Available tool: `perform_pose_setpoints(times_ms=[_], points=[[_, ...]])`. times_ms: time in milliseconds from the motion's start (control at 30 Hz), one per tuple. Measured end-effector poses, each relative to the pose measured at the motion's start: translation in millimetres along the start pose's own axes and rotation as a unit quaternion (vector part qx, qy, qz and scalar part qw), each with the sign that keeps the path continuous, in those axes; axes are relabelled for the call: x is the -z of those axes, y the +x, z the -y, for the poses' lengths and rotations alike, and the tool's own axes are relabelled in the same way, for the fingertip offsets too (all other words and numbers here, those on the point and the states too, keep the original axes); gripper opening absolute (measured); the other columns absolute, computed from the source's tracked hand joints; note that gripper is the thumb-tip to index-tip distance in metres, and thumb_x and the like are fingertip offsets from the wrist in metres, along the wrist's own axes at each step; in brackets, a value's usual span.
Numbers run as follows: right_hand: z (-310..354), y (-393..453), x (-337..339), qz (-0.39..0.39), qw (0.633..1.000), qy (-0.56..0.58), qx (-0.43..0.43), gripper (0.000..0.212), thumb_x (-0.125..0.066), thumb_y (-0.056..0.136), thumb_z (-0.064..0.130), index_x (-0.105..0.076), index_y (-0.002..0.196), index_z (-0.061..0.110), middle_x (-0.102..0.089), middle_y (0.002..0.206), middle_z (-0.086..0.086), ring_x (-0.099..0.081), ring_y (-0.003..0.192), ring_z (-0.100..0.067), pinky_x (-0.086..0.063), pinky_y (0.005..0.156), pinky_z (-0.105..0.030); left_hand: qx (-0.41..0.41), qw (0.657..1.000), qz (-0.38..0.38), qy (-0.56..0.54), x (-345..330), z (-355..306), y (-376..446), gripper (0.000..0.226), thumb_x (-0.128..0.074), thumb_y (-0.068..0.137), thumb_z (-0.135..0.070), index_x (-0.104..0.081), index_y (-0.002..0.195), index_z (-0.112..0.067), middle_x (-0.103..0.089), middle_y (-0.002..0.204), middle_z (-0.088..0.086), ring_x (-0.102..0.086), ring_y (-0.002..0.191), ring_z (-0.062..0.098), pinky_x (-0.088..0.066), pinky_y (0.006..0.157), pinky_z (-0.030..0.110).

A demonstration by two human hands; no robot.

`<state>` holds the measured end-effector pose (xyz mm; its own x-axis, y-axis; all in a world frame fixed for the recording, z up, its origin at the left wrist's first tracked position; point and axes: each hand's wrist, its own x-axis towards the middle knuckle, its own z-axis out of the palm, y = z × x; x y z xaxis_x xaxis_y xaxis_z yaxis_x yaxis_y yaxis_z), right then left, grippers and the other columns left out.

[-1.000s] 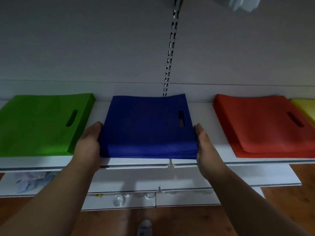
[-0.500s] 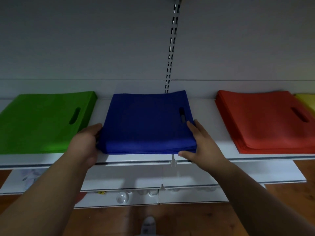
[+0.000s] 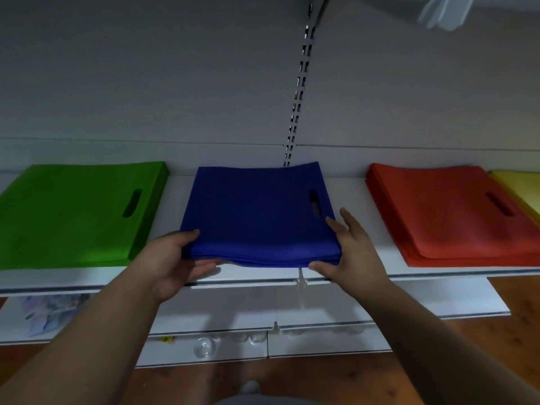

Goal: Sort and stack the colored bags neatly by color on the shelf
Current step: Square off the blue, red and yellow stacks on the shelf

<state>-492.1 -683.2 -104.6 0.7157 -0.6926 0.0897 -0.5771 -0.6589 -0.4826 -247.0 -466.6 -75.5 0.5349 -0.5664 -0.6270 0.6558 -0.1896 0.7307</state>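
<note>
A stack of blue bags (image 3: 257, 217) lies in the middle of the white shelf (image 3: 347, 197), its handle slot to the right. My left hand (image 3: 172, 258) pinches the stack's front left corner, thumb on top and fingers underneath. At the front right corner my right hand (image 3: 353, 249) holds the stack, with fingers over the top edge and the thumb under the front. A green stack (image 3: 73, 214) lies to the left, a red stack (image 3: 450, 211) to the right, and a yellow stack (image 3: 517, 191) at the far right edge.
A slotted metal upright (image 3: 298, 92) runs up the back wall behind the blue stack. Lower shelves hold crumpled pale wrapping (image 3: 49, 311) at the left and clear glasses (image 3: 204, 346). Wooden floor shows below.
Both hands moved from the sides of the blue stack to its front corners. The left thumb now lies on top with fingers under, and the front edge is slightly raised.
</note>
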Motion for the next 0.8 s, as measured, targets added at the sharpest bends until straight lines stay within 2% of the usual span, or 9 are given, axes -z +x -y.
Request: perform_pose_setpoints(times_ms=[67, 133, 267, 433, 567, 667, 733, 800], points=[[5, -5, -5, -0.017, 1.0, -0.005, -0.007, 0.096, -0.083, 0.071, 0.046, -0.032, 0.15, 0.028, -0.016, 0.161, -0.002, -0.027, 0.144, -0.024, -0.033, 0.114, -0.039, 0.024, 0.997, 0.014, -0.068, 1, 1, -1, 0.028, -0.05, 0.098, -0.015, -0.055, 0.124, -0.005, -0.068, 0.114, 0.022, -0.069, 0.095, 0.042, -0.06, 0.071, 0.051], [11, -10, -11, -0.031, 0.999, -0.007, -0.028, 0.095, -0.083, 0.072, 0.043, -0.031, 0.151, 0.027, -0.019, 0.16, -0.003, -0.027, 0.144, -0.025, -0.033, 0.114, -0.039, 0.035, 0.993, 0.017, -0.11, 1, 2, -2, 0.029, -0.049, 0.098, -0.012, -0.054, 0.126, -0.004, -0.069, 0.114, 0.023, -0.071, 0.093, 0.039, -0.061, 0.067, 0.046], [18, -17, -18, -0.106, 0.993, -0.043, -0.034, 0.096, -0.086, 0.069, 0.04, -0.035, 0.148, 0.023, -0.025, 0.157, -0.009, -0.028, 0.143, -0.029, -0.033, 0.113, -0.045, 0.032, 0.988, 0.003, -0.152, -5, -1, -4, 0.03, -0.048, 0.097, -0.008, -0.055, 0.126, -0.005, -0.069, 0.113, 0.02, -0.072, 0.089, 0.033, -0.06, 0.061, 0.037], [42, -31, -32, -0.184, 0.982, -0.023, -0.034, 0.092, -0.088, 0.067, 0.033, -0.039, 0.144, 0.02, -0.038, 0.147, -0.009, -0.035, 0.134, -0.025, -0.037, 0.107, -0.043, 0.008, 0.981, 0.028, -0.194, -17, -8, -11, 0.02, -0.051, 0.097, -0.011, -0.06, 0.114, -0.007, -0.073, 0.102, 0.016, -0.074, 0.082, 0.029, -0.061, 0.063, 0.039], [56, -29, -35, -0.243, 0.97, -0.001, -0.026, 0.068, -0.088, 0.066, 0.034, -0.057, 0.124, 0.015, -0.054, 0.122, -0.007, -0.049, 0.115, -0.025, -0.046, 0.096, -0.042, -0.003, 0.973, 0.062, -0.222, -22, -8, -17, 0.018, -0.054, 0.096, -0.019, -0.063, 0.109, -0.011, -0.073, 0.101, 0.014, -0.074, 0.084, 0.028, -0.061, 0.066, 0.04], [69, -32, -39, -0.278, 0.96, -0.003, -0.001, 0.048, -0.085, 0.07, 0.032, -0.063, 0.11, 0.015, -0.058, 0.113, -0.005, -0.05, 0.108, -0.023, -0.036, 0.094, -0.033, -0.001, 0.97, 0.06, -0.237, -23, -7, -16, 0.022, -0.055, 0.095, -0.022, -0.062, 0.113, -0.012, -0.072, 0.107, 0.015, -0.073, 0.087, 0.029, -0.06, 0.065, 0.04], [73, -34, -42, -0.285, 0.958, -0.004, 0.019, 0.037, -0.075, 0.075, 0.036, -0.064, 0.104, 0.015, -0.058, 0.109, -0.003, -0.049, 0.105, -0.02, -0.032, 0.092, -0.029, -0.004, 0.968, 0.061, -0.242, -26, -5, -16, 0.024, -0.058, 0.094, -0.026, -0.062, 0.115, -0.015, -0.071, 0.113, 0.014, -0.072, 0.094, 0.03, -0.059, 0.071, 0.042], [75, -34, -45, -0.282, 0.959, 0.007, 0.038, 0.028, -0.063, 0.079, 0.039, -0.065, 0.096, 0.017, -0.06, 0.102, 0.001, -0.051, 0.099, -0.018, -0.033, 0.088, -0.029, -0.01, 0.968, 0.068, -0.241, -29, -2, -16, 0.029, -0.061, 0.092, -0.034, -0.063, 0.115, -0.016, -0.07, 0.116, 0.013, -0.068, 0.104, 0.032, -0.055, 0.079, 0.048]])
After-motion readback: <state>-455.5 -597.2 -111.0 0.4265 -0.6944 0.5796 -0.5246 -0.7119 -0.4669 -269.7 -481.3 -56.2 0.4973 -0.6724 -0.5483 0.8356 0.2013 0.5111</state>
